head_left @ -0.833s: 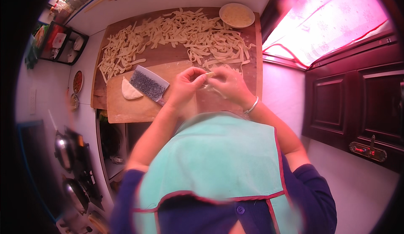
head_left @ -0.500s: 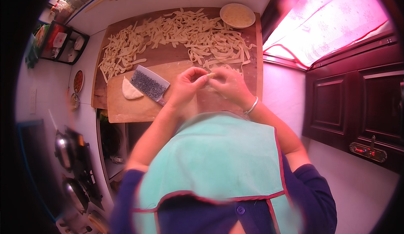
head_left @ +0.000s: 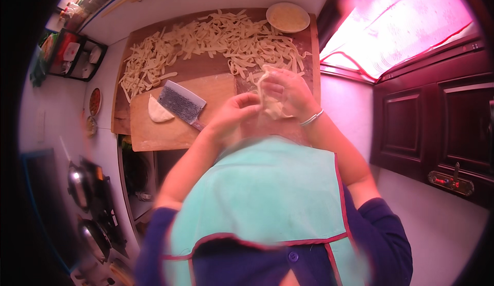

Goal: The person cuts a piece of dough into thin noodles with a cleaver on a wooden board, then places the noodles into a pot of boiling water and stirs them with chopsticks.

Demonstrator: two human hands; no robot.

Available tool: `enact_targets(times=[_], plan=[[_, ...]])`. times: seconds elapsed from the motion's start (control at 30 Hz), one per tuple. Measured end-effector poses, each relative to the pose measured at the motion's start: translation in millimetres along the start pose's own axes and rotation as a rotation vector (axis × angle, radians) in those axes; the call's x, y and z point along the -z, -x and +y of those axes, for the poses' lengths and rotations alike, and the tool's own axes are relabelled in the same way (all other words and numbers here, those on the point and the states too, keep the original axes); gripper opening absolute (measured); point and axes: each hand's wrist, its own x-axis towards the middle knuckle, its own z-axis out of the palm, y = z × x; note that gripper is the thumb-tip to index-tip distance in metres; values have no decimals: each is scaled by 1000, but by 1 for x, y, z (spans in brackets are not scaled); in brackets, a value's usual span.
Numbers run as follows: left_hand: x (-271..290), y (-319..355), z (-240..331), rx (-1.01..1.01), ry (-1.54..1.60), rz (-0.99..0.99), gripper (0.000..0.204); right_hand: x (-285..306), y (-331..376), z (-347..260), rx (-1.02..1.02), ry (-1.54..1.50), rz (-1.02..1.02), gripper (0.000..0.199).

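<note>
My right hand [head_left: 294, 88] holds a long pale dough noodle [head_left: 261, 86], which loops down from its fingertips beside the palm. At the noodle's left side, the pinched fingertips of my left hand [head_left: 234, 113] meet it; the exact grip is partly hidden. Beyond my hands, a wide heap of cut noodles [head_left: 206, 36] covers the back of the large wooden board [head_left: 206, 66]. A cleaver [head_left: 181, 102] lies flat on the smaller cutting board [head_left: 170, 137], with flecks of flour on its dark blade. Touching distance from its left edge, a folded wedge of dough [head_left: 159, 110] rests.
A white bowl [head_left: 288, 17] with pale contents stands at the back right corner. Pans [head_left: 78, 185] hang at the left, below a black wall rack [head_left: 80, 54]. Dark cabinet doors [head_left: 432, 126] and a pink-lit window [head_left: 406, 23] flank the right side.
My hands have moved apart from a close pinch. The right rose slightly and turned its palm inward, and the noodle now hangs in a loop. My left hand dropped slightly lower.
</note>
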Motion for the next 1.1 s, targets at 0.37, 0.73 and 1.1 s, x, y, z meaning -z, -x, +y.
enact_targets(times=[0.37, 0.73, 1.1], plan=[[4, -13, -13, 76, 331, 170, 26, 0, 29, 44, 351, 793, -18, 31], [-13, -2, 1, 85, 160, 120, 33, -2, 23, 54, 394, 716, 8, 15], [46, 3, 24, 106, -190, 156, 20, 72, 13, 29, 31, -384, 27, 20]])
